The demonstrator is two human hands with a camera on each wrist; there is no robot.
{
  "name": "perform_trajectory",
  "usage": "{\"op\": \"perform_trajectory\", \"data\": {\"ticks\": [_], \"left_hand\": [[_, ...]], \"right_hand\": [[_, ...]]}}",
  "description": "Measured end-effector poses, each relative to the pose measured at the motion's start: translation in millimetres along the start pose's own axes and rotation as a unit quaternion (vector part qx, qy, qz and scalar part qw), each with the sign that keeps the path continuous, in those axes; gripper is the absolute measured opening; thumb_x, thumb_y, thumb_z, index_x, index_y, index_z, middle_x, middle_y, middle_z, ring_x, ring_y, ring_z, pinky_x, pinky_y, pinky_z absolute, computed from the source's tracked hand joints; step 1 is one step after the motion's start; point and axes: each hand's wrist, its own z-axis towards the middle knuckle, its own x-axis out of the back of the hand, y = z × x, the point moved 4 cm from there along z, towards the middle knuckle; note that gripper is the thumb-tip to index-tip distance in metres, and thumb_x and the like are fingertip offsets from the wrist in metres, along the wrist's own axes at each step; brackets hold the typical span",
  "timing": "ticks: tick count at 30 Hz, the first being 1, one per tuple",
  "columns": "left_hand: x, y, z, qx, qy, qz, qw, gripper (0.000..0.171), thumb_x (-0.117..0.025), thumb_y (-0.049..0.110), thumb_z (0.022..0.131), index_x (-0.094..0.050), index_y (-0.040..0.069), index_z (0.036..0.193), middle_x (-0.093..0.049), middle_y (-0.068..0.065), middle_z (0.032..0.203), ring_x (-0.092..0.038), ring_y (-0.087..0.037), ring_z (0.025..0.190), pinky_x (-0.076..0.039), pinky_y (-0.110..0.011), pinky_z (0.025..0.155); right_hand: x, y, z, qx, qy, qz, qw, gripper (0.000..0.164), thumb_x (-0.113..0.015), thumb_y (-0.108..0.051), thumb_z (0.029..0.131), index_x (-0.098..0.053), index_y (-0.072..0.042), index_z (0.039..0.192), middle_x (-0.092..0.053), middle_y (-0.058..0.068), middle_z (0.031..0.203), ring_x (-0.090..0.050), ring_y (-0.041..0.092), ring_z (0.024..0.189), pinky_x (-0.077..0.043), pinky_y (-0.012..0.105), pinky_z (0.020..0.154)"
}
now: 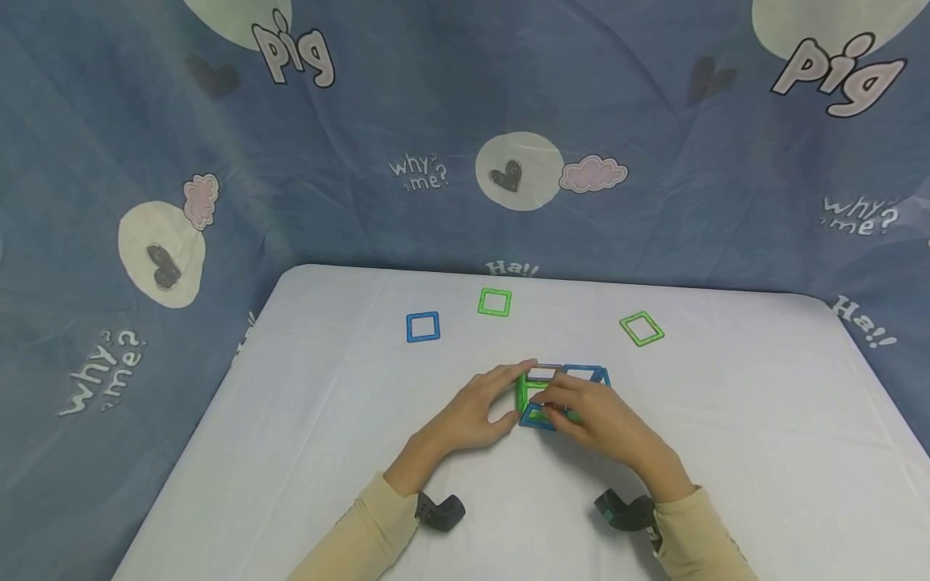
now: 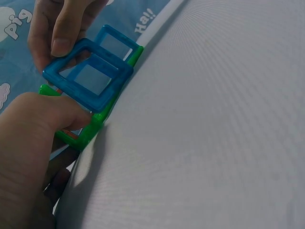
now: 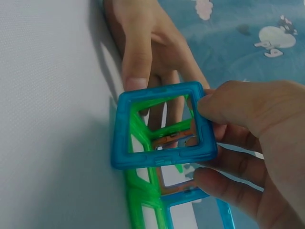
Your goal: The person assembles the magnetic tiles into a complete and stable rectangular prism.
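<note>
A box-like build of green, blue and orange open-square magnetic tiles stands on the white table, with a green tile forming its left side. My left hand grips this left side, thumb at the near corner and fingers reaching round to the far end. At the near side, my right hand pinches a blue square tile by its right edge, thumb on the outer face. That blue tile stands tilted against the front of the build, and the left thumb meets its upper left corner. An orange tile shows through its opening.
Beyond the build lie a loose blue square tile, a green square tile and a second green tile turned like a diamond. A blue printed cloth hangs behind the white table.
</note>
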Motion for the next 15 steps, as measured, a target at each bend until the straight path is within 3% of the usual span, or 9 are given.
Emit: {"op": "perform_trajectory", "data": {"ticks": [15], "left_hand": [[-1.0, -1.7, 0.7, -0.007, 0.004, -0.001, 1.0, 0.077, -0.059, 0.022, 0.09, -0.014, 0.044, 0.148, -0.037, 0.013, 0.149, -0.038, -0.01, 0.137, -0.038, -0.045, 0.108]], "right_hand": [[-2.8, -2.8, 2.3, 0.01, 0.016, -0.01, 1.0, 0.017, -0.067, -0.013, 0.087, -0.071, -0.015, 0.104, -0.062, -0.008, 0.095, -0.053, 0.0, 0.079, -0.051, 0.02, 0.07]]}}
